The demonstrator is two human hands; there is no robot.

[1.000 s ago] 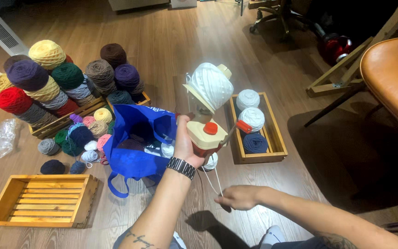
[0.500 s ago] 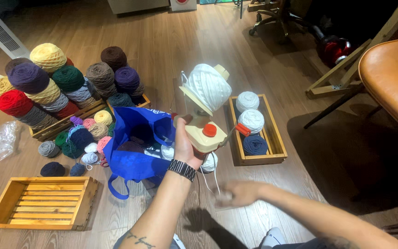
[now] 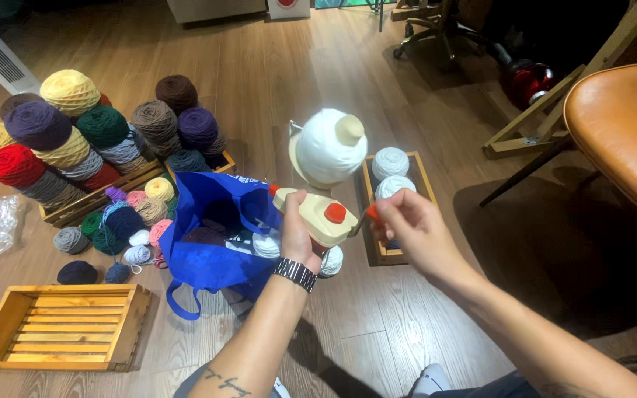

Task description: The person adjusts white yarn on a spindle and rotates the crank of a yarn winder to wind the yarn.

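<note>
Left hand (image 3: 298, 234): closed around the cream yarn winder (image 3: 318, 217), holding it up above the blue bag (image 3: 211, 247).
Right hand (image 3: 411, 228): fingers pinch the winder's orange crank handle (image 3: 372, 214).
White yarn ball (image 3: 329, 146): sits on the winder's top.
Floor: empty wooden crate (image 3: 60, 328) at left.

the yarn winder (image 3: 318, 214) sits in the left hand (image 3: 298, 236), above the floor (image 3: 259, 66), with a wound yarn cake (image 3: 329, 147) on top of it. the right hand (image 3: 411, 232) is just right of it, at its crank. a tote bag (image 3: 211, 236) lies to the left, below the winder; behind that, a crate of yarn balls (image 3: 97, 140). an empty wooden tray (image 3: 60, 328) lies front left, and a small tray of yarn (image 3: 392, 177) behind the right hand
</note>
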